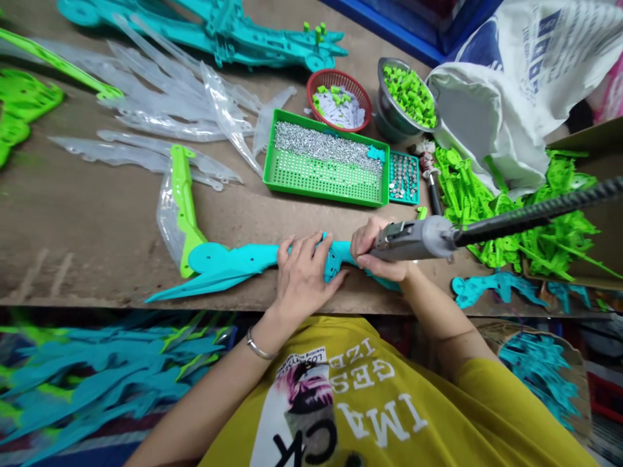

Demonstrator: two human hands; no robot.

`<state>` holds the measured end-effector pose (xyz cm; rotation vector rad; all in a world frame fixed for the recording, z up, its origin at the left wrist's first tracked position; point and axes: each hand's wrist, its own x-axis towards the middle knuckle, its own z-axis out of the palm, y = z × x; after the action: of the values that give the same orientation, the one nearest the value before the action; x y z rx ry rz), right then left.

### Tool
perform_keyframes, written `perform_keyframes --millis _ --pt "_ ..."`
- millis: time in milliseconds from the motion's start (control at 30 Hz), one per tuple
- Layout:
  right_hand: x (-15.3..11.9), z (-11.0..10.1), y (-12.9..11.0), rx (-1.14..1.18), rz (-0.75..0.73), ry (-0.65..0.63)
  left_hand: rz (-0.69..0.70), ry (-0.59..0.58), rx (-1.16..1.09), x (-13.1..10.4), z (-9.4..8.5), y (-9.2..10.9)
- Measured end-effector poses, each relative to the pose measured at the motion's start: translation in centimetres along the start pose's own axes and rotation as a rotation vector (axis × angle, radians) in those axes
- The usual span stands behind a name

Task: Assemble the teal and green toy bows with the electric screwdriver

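A long turquoise plastic piece (238,261) lies along the front edge of the table, joined at its left end to a bright green and clear plastic part (181,188). My left hand (304,266) rests over its middle, fingers over the top and thumb at the near side, holding it down. Just to the right, my right hand (372,246) is wrapped around a grey power screwdriver (413,239) with a black coiled cord. The screwdriver points down at the turquoise piece; its tip is hidden behind my hand.
Beyond my hands stand a green tray (326,198) of screws, a small turquoise tray (417,188), a red basket (311,84) and a metal bowl (389,120) of green pieces. Green parts (467,194) pile up at right. Clear blades (165,120) spread at left.
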<state>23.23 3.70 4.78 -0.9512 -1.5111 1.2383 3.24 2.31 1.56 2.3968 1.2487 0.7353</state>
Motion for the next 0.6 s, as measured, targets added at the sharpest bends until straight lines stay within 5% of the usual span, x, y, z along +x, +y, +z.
perform_keyframes --millis 167,300,400,600 --pt "1.8 -0.7 -1.1 0.110 -0.180 -0.034 -0.030 0.005 0.019 0.3 -0.4 0.0" --pt "4.2 -3.0 -1.8 0.052 -0.344 0.389 -0.028 -0.002 0.051 0.7 -1.0 -0.8" --pt "6.5 -5.1 -1.4 -0.066 -0.334 0.665 -0.035 0.007 0.092 0.8 -1.3 -0.6" --pt "9.3 -6.9 1.7 -0.182 -0.240 0.806 0.060 -0.038 0.090 0.2 -0.4 2.5"
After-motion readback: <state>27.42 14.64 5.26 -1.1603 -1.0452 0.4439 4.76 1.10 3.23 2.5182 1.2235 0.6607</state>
